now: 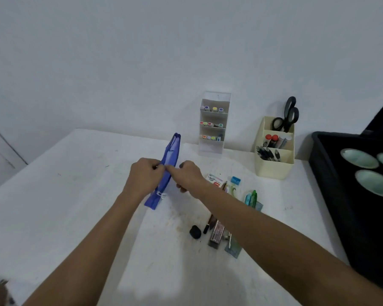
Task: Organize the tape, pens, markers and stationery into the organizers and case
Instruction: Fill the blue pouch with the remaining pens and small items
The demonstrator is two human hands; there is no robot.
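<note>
Blue fabric pencil case, long and narrow, held standing on its edge above the white bench, near the middle, with the far end pointing toward the wall. Left hand curled on the left side of the case, thumb and fingers pinching its upper edge. Right hand curled on the right side, pinching the same edge just beside the left fingers, so that both hands almost touch there. Small white zipper pull hanging at the near end of the case, below the left hand. Cannot tell if the case has something inside. Behind the case, against the wall, a tall clear plastic organizer with three tiers of markers showing coloured caps. To the right of it, well apart, a cream plastic desk organizer with stepped compartments: black-handled scissors at the back, markers with red caps in the middle, dark pens in the front. On the bench to the right of the hands, loose stationery partly hidden by the right forearm: a small white box with red print, a blue sharpener, green and teal pens. Nearer to the camera, a small black rounded object, a dark pen, a clear box and a transparent ruler, lying close together. At the right edge, a black tray with pale green oval dishes.
</note>
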